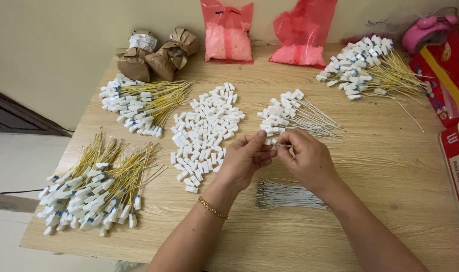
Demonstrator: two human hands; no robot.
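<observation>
My left hand [247, 158] and my right hand [305, 158] meet above the middle of the wooden table [380, 166]. Between their fingertips sits a small white plastic block [271, 142] on a thin grey wire [285, 145]. The left pinches the block, the right pinches the wire. A loose heap of white blocks [204, 133] lies just left of the hands. A bundle of bare grey wires [287, 195] lies under my right wrist. Finished grey wires with white blocks [292, 113] are piled just beyond my fingers.
Yellow wires with white blocks lie in piles at front left [98, 186], back left [138, 103] and back right [368, 65]. Two pink bags [229, 32] and brown paper bundles [156, 53] stand by the wall. Red boxes [456, 146] line the right edge.
</observation>
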